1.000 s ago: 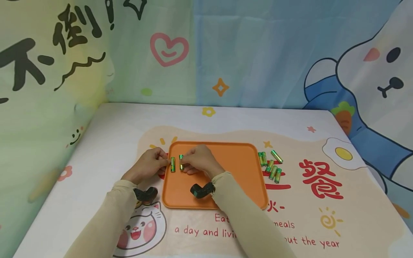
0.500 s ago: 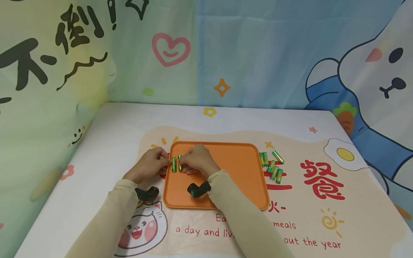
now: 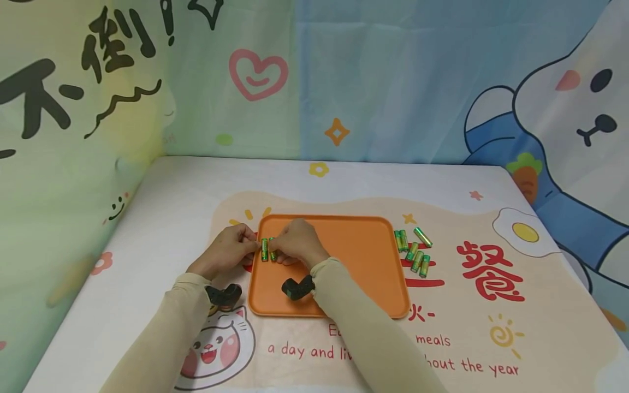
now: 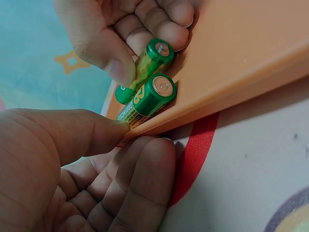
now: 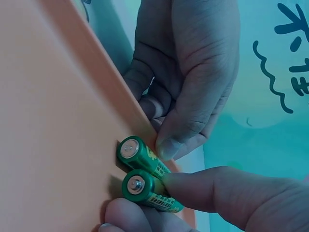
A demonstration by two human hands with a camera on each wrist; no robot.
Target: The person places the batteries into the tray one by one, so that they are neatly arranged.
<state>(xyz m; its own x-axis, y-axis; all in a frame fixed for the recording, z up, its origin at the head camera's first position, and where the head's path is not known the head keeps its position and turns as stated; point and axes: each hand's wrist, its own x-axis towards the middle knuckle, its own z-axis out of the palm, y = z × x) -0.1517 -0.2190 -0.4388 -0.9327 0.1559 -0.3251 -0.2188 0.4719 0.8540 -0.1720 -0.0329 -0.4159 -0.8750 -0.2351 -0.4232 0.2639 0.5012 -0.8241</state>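
My left hand (image 3: 226,250) pinches the left rim of the orange tray (image 3: 356,262), thumb inside and fingers outside. Just inside that rim lies one green battery (image 3: 264,250), its side close to the left thumb tip. My right hand (image 3: 301,243) holds a second green battery (image 5: 136,185) between thumb and fingers, right beside the first. Both batteries lie side by side; in the right wrist view the held one shows its nub end and the other battery (image 5: 129,148) a flat end. In the head view the right fingers partly cover the held battery.
Several loose green batteries (image 3: 415,257) lie on the printed mat (image 3: 472,327) just right of the tray. A patterned cloth (image 3: 393,82) hangs behind the table. Black wrist cameras (image 3: 297,287) sit on both wrists.
My right hand has shifted left with its battery, narrowing the gap to the first battery. The left hand stays at the tray's rim.
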